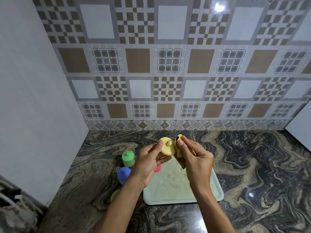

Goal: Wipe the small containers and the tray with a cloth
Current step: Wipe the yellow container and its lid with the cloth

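Left hand (pixel 148 163) grips the yellow container (pixel 166 147), and right beside it the right hand (pixel 196 163) pinches the cloth (pixel 179 154) against its side, so this looks like the container-wiping step. The next move likely calls for turning it to reach the unwiped side. The tray (pixel 218 190) lies beneath both hands, unwiped by the look of it.

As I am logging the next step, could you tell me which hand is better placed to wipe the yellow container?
Right: the right hand pinches the cloth beside the yellow container, which the left hand holds.
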